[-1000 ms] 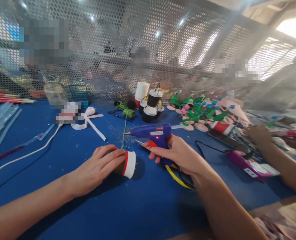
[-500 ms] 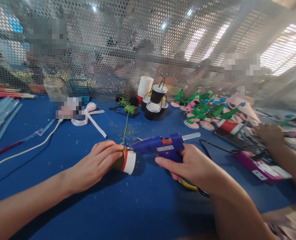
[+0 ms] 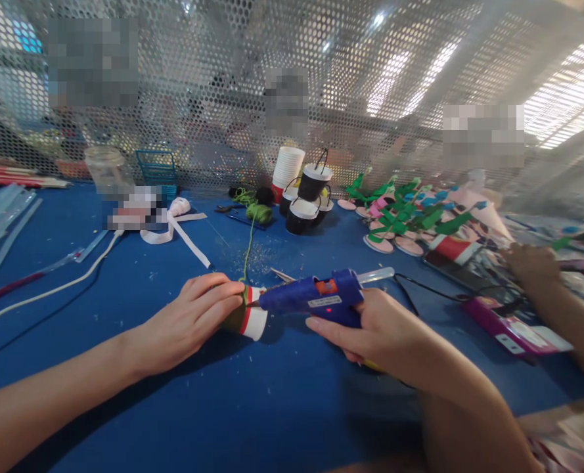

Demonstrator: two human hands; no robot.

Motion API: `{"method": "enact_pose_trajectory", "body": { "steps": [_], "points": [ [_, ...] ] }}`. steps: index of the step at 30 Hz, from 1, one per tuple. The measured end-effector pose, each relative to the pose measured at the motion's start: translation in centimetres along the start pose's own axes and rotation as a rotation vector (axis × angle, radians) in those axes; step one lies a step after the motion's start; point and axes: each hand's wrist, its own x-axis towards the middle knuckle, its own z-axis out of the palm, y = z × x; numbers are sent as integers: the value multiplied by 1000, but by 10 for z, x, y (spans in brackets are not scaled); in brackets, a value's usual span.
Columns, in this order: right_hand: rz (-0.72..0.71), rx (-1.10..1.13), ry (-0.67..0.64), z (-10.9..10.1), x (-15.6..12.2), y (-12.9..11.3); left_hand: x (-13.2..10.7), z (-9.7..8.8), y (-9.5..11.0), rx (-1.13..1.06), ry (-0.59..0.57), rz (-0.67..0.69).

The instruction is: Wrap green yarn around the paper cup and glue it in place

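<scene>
My left hand (image 3: 200,312) is closed around a paper cup (image 3: 256,323) lying on its side, its white rim end pointing right. Green yarn is wound over the part near my fingers, and a red band shows beside the white. From the cup a strand of green yarn (image 3: 247,253) runs back to a green yarn ball (image 3: 259,213). My right hand (image 3: 365,325) grips a blue hot glue gun (image 3: 316,295) with a clear glue stick (image 3: 376,274) in its back end. The nozzle is at the red band, close to my left fingertips.
Black cups with handles (image 3: 302,215) and a white cup stack (image 3: 288,167) stand at the back. Green and pink felt pieces (image 3: 395,220) lie right of them. A purple power strip (image 3: 506,328) and another person's hand (image 3: 533,266) are at right. Glue sticks (image 3: 6,223) lie left.
The glue gun's nozzle has moved slightly down and left over the cup's red band. My left hand stays on the cup in nearly the same place.
</scene>
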Motion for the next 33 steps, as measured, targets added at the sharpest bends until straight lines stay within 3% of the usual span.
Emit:
{"method": "enact_pose_trajectory", "body": {
  "steps": [10,33],
  "points": [
    [66,-32,-19,-4,-5,-12,1,0,-1,16,6,32],
    [-15,9,3,-6,1,-4,4,-6,2,165,28,147]
  ]
}}
